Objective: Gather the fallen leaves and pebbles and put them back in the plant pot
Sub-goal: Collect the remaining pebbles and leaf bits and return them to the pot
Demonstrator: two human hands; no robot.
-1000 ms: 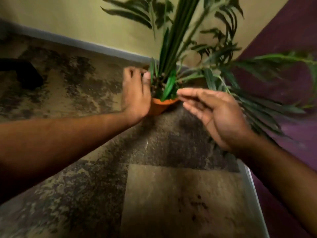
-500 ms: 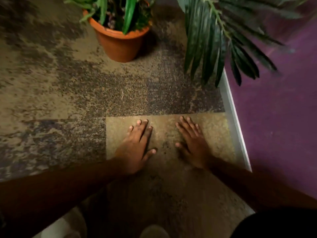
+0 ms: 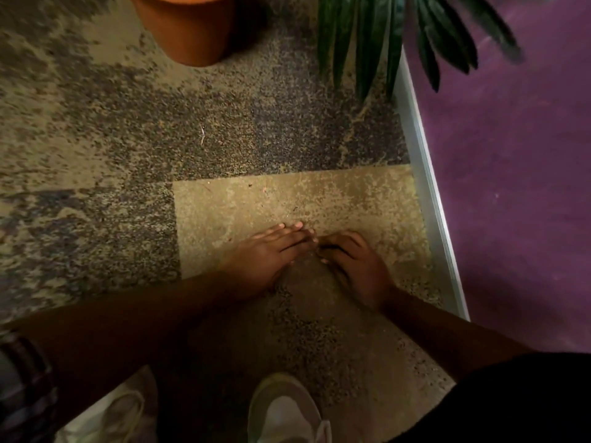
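With the left hand (image 3: 267, 255) flat and straight-fingered and the right hand (image 3: 353, 260) loosely curled, gripping nothing visible, on the carpet (image 3: 128, 139), sweep inward, scoop any debris, then carry to the plant pot (image 3: 188, 30) at 11 o'clock.

Mottled carpet floor with a pot, two hands and two shoes on it

The carpet (image 3: 134, 123) is tan, blotched with dark grey, and a paler rectangular patch (image 3: 351, 199) sits just right of centre. At 12 o'clock a terracotta plant pot (image 3: 188, 30) stands on the carpet, its top cut off by the frame. On the pale patch, just below centre, the left hand (image 3: 265, 254) and right hand (image 3: 355, 263) rest on the pile, fingertips nearly meeting. A thin pale sliver (image 3: 202, 134) lies on the dark carpet between pot and patch. At 6 o'clock two whitish shoes (image 3: 284, 410) stand on the carpet. A pale strip (image 3: 425, 180) edges the carpet from 1 to 4 o'clock, with purple floor (image 3: 518, 193) beyond.
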